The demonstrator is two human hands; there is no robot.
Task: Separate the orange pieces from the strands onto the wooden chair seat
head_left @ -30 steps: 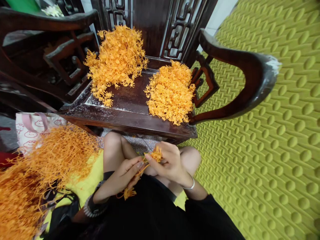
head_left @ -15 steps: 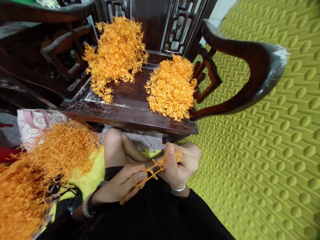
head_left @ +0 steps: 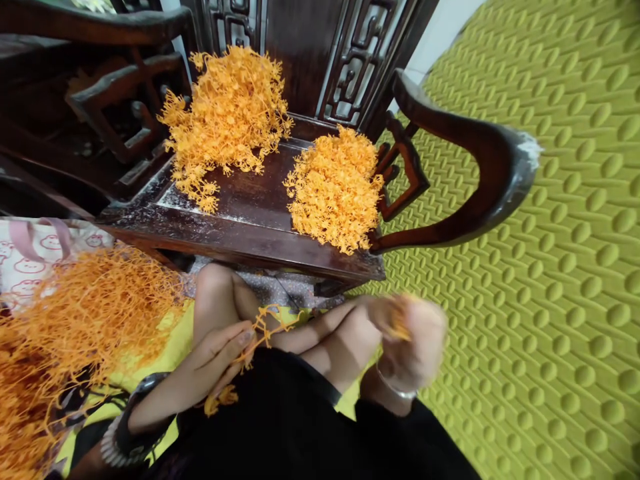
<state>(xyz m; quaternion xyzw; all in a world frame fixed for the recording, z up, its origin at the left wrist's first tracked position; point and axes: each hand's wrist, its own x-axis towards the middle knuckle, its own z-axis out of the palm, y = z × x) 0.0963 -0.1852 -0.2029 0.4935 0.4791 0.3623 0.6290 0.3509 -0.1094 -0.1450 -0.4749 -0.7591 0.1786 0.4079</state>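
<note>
My left hand (head_left: 215, 363) is closed on a branching orange plastic stem (head_left: 269, 327), whose forked end sticks out past the fingertips. More orange tips hang below this hand, over the black clothing. Out to the right, above my knee, my right hand (head_left: 423, 340) is smeared by motion. Its fingers are curled round a few orange plastic pieces (head_left: 399, 319). Ahead on the dark wooden chair seat (head_left: 240, 207) lie two heaps of orange plastic sprigs, a looser left heap (head_left: 227, 113) and a compact right heap (head_left: 336, 193).
A tangled pile of thin orange stems (head_left: 110, 300) spreads at my left, against a white printed bag (head_left: 37, 257) with pink handles. The chair's curved armrest (head_left: 493, 173) juts out at the right. Beyond it stretches a yellow-green textured mat (head_left: 560, 333).
My hands have parted: the right swung right with orange pieces in it, the left moved left with the stem. The stem no longer stretches between them. The view has shifted slightly.
</note>
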